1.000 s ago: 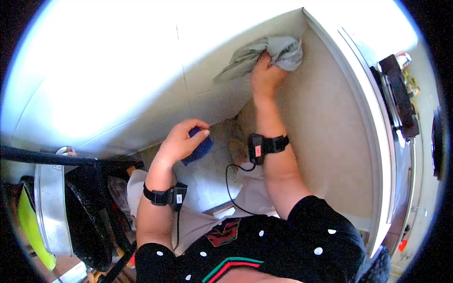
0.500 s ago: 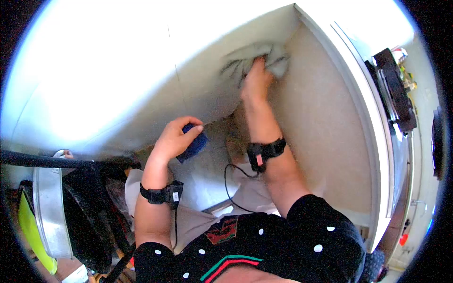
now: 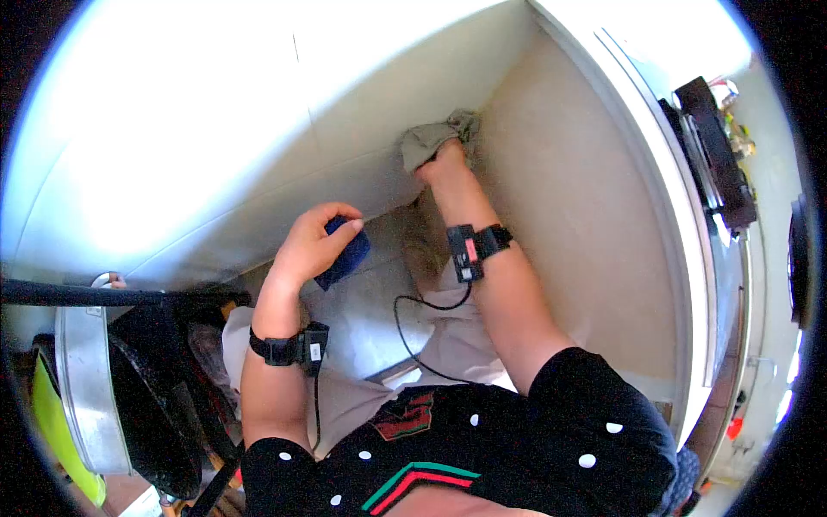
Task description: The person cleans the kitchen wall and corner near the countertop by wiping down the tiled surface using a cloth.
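Note:
My right hand (image 3: 441, 164) presses a grey cloth (image 3: 426, 143) against the tiled wall (image 3: 345, 146), close to the corner with the beige side panel (image 3: 568, 172). Its fingers are mostly hidden by the cloth. Lower and to the left, my left hand (image 3: 312, 246) has its thumb and fingers closed round a dark blue cloth or pad (image 3: 347, 256), which hangs below the fingers over the floor. Each forearm wears a black strap with a small box and a cable.
At the left stands a black-framed rack (image 3: 112, 295) with a metal pan (image 3: 84, 379), dark items and a yellow-green object (image 3: 60, 431). A white edge (image 3: 668, 189) bounds the side panel at the right, with a dark appliance part (image 3: 717, 151) beyond.
My right hand has moved down the wall and slightly left with the grey cloth, which now looks more bunched. My left hand still holds the blue item, a little further left and up in view.

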A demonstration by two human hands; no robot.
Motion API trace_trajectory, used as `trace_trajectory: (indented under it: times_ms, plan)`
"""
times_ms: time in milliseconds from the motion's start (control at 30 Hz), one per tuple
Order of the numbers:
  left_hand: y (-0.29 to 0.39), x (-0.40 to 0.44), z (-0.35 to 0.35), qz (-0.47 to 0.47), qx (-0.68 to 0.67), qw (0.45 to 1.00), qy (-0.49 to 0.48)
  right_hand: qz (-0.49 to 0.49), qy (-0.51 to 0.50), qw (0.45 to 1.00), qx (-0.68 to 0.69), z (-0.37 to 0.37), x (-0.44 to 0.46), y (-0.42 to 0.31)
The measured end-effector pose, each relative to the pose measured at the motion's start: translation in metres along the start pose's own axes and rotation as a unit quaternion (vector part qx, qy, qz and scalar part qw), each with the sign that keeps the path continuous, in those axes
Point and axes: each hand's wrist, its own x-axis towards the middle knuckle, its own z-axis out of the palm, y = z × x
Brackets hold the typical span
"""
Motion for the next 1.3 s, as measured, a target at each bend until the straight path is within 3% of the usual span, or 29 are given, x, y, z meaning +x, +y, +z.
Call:
trace_trajectory:
  times_ms: [133,200,267,367,433,500,567,600,633,667,733,800,900,967,1067,1167,1300]
  plan:
    - [-0.005,0.002,0.0,0.047,0.045,0.998,0.019,0.02,0.03,0.999,-0.005,0.011,-0.005,-0.008]
    - [-0.005,0.002,-0.001,0.05,0.063,0.997,0.016,-0.049,-0.052,0.997,0.003,0.023,-0.025,-0.021]
    - [-0.005,0.0,-0.001,-0.011,0.009,1.0,-0.001,-0.141,-0.101,0.985,-0.019,0.046,-0.054,-0.039]
    - [-0.004,0.0,-0.002,0.027,0.025,0.999,0.012,-0.302,-0.148,0.941,-0.047,0.066,-0.083,-0.069]
    - [0.003,-0.004,-0.004,0.02,0.026,0.999,0.007,-0.312,-0.172,0.933,-0.047,0.073,-0.102,-0.087]
    - [0.005,-0.005,-0.007,0.01,0.024,1.0,-0.003,-0.312,-0.13,0.941,-0.017,0.071,-0.098,-0.086]
    - [0.0,-0.004,-0.007,0.033,0.016,0.999,0.003,-0.196,-0.127,0.966,-0.107,0.046,-0.055,-0.087]
    - [0.0,-0.004,-0.005,0.032,0.014,0.999,0.002,-0.285,-0.045,0.936,-0.2,0.042,-0.062,-0.069]
    - [0.001,-0.003,-0.006,0.035,0.011,0.999,0.011,-0.285,-0.045,0.936,-0.202,0.035,-0.051,-0.064]
    - [0.002,-0.003,-0.006,0.037,0.008,0.999,0.02,-0.213,-0.048,0.972,-0.083,0.025,-0.04,-0.058]
    - [0.008,-0.003,-0.009,0.035,0.004,0.999,0.014,-0.138,-0.046,0.989,0.037,0.006,-0.021,-0.043]
    - [0.01,-0.003,-0.007,0.04,0.0,0.999,0.006,-0.055,-0.008,0.996,0.069,0.001,-0.012,-0.034]
    - [0.006,-0.003,-0.006,0.042,-0.015,0.999,0.014,-0.048,0.023,0.998,0.032,-0.001,-0.021,-0.027]
    - [0.004,-0.003,-0.01,0.045,-0.024,0.999,0.005,-0.079,0.026,0.993,0.078,0.003,-0.02,-0.031]
    - [0.004,-0.003,-0.009,0.044,-0.033,0.998,0.02,-0.154,-0.09,0.984,0.005,0.015,-0.039,-0.058]
    - [-0.001,-0.002,-0.009,0.035,-0.058,0.998,0.001,-0.094,-0.178,0.979,0.026,0.051,-0.09,-0.1]
    - [0.003,0.0,-0.007,0.058,-0.059,0.997,0.011,-0.092,-0.228,0.969,0.012,0.062,-0.129,-0.11]
